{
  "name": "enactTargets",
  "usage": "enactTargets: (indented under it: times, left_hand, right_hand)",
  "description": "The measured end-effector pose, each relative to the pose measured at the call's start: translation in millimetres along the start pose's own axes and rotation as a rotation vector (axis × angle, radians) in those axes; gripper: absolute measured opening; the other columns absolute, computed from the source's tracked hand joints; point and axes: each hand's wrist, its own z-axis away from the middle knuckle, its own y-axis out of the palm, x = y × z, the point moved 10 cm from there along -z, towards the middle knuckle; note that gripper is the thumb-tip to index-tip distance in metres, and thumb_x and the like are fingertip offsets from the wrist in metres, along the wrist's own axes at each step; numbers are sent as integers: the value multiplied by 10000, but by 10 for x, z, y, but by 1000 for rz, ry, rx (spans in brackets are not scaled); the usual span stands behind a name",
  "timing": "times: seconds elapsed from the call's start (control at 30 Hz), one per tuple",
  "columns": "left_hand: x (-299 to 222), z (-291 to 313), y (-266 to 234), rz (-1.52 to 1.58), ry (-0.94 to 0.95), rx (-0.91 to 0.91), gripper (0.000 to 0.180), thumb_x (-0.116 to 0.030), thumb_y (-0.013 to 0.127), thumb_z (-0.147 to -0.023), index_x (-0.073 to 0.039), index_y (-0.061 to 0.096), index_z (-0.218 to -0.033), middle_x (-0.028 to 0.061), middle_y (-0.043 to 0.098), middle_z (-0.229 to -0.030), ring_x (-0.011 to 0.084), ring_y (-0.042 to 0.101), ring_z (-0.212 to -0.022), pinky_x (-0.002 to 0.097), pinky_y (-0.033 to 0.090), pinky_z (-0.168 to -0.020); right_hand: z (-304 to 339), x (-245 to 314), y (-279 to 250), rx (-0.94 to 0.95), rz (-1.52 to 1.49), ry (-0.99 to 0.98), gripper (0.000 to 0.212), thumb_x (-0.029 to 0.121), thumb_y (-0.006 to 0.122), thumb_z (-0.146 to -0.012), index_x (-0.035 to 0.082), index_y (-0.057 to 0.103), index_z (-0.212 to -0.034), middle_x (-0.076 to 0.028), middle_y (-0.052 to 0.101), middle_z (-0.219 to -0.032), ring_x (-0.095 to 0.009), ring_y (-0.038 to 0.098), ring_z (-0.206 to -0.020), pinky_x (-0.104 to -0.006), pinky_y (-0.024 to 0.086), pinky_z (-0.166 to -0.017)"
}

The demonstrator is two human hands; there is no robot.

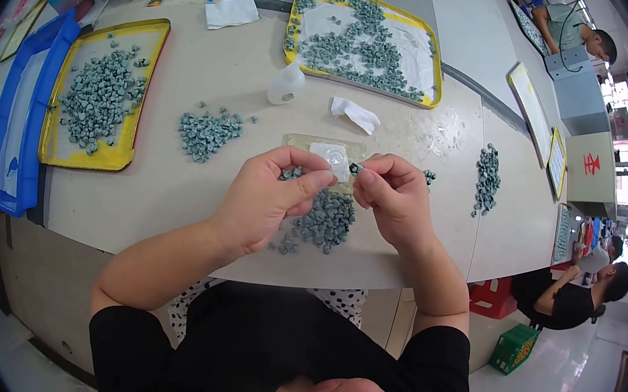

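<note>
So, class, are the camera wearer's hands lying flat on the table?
No: the left hand and right hand are curled, the right one pinching a small dark piece.

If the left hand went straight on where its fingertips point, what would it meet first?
Likely the small dark piece pinched in the right hand's fingertips, just rightward; whether both sit at one depth is unclear.

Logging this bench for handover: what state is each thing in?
Left hand: pinched, contents unclear
Right hand: pinching small dark piece
Left yellow tray: heaped with pieces
Far yellow tray: lined, partly covered with pieces
Blue tray: holding white sheet
Near pile: loose, heaped
</note>
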Motion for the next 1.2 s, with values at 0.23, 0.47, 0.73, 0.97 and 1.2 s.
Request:
enactTargets:
  times: [0.23,0.47,0.73,0.97,1.2]
  left_hand:
    - [52,-10,12,97,-56,12,197,-102,602,-876,36,562,-1011,22,529,-818,57,361,-569,192,326,-513]
    - [72,24,39,46,-31,29,206,-191,468,-956,2,541,-950,-8,465,-737,38,330,-548,181,277,-460]
    - [189,43,122,89,-117,86,199,-204,446,-965,-33,507,-883,-10,453,-719,38,309,-529,182,245,-450]
    - [170,68,89,57,-121,84,200,-197,449,-962,-46,498,-841,-11,460,-714,40,309,-526,187,248,-453]
    - [102,87,46,-15,-57,70,176,-179,481,-950,-32,529,-866,-2,480,-696,39,309,-506,192,249,-442]
  right_hand:
    - [54,233,73,-32,309,-236,41,-11,610,-834,-10,587,-868,-64,580,-796,-101,528,-655,-213,416,-577]
    - [237,563,283,-47,835,-709,164,-45,685,-717,-14,640,-872,-71,620,-799,-131,577,-648,-234,463,-586]
    - [527,652,650,99,1174,-1154,281,-74,718,-605,-28,647,-873,-98,602,-806,-191,572,-621,-275,451,-518]
    - [558,606,752,137,1270,-1236,284,-25,726,-607,-31,651,-880,-98,597,-816,-191,565,-611,-268,438,-505]
    - [581,624,815,145,1267,-1269,279,-35,728,-590,-32,652,-859,-104,602,-833,-197,573,-621,-274,457,-521]
